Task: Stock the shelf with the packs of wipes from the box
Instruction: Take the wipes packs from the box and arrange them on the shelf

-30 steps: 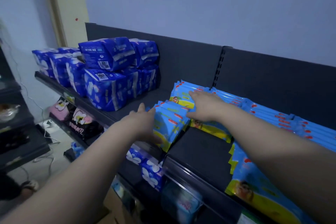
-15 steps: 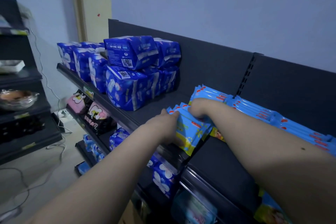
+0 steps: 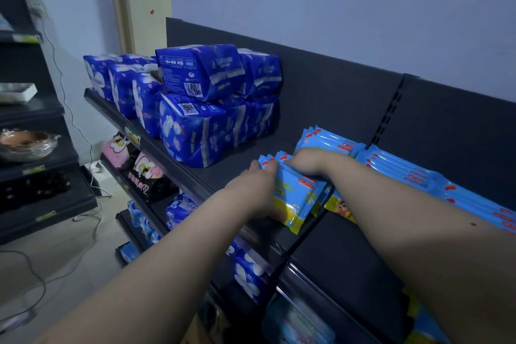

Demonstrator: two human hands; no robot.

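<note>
Closest to the camera, under the right forearm and well short of the right hand, loose packs (image 3: pixel 427 324) in the same blue and yellow show at the frame's edge. I cannot tell what they lie on. The box is not in view, so how many packs remain to be stocked cannot be counted.

Between those and the hands, the dark shelf (image 3: pixel 349 254) shows a bare stretch on the near side of the right hand, which I judge to be space for more packs.

At the hands, a bunch of wipes packs (image 3: pixel 298 195) sits on the shelf close to its front lip. The left hand (image 3: pixel 251 190) grips the bunch's left side, fingers curled over the top and thumb low against the yellow end. The right hand (image 3: pixel 310 162) lies over the top right, fingers curled down onto the packs. The bunch looks to be in the middle of being seated, not yet let go.

Its printed face turns toward the person and a little leftward. The yellow end is low and near, and the red-marked end is up and away. The long axis seems to run between those ends, leaning back, though foreshortening makes this uncertain.

Just beyond the right hand, a row of wipes packs (image 3: pixel 405 170) already stands along the back panel (image 3: pixel 335 86). Beyond and left of the left hand sit dark blue packs (image 3: pixel 201 126).
</note>
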